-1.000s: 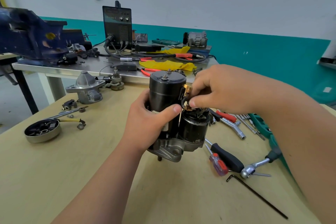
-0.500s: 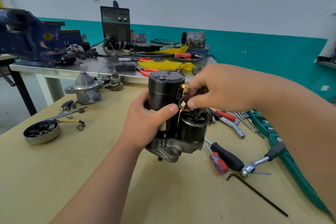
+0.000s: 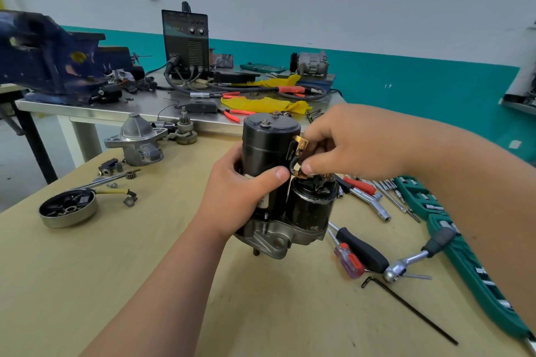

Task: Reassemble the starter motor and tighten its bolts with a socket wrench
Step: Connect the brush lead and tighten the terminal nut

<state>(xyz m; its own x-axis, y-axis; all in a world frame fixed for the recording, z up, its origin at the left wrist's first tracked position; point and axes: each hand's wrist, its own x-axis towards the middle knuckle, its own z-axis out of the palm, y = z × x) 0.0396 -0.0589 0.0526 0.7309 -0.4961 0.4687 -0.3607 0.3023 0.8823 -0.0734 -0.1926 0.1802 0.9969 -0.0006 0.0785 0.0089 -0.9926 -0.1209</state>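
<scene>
The black starter motor (image 3: 307,209) stands upright on its grey aluminium nose in the middle of the wooden table (image 3: 116,269). My left hand (image 3: 240,194) grips its taller black cylinder from the left, thumb across the front. My right hand (image 3: 348,142) reaches in from the right and pinches the black lead with its copper terminal (image 3: 298,148) at the top of the shorter cylinder. A socket wrench (image 3: 417,258) with a dark handle lies on the table to the right of the motor.
Left of the motor lie a round metal end cap (image 3: 68,207), a grey nose housing (image 3: 136,142), small gears and a rod. To the right are screwdrivers (image 3: 359,249), a black hex key (image 3: 412,310) and a green socket set tray (image 3: 464,255). A blue vise (image 3: 49,58) and a welder (image 3: 185,40) stand on the steel bench behind.
Both hands keep their hold on the motor and the lead. My right thumb and fingers have shifted slightly at the copper terminal; the motor stays in place.
</scene>
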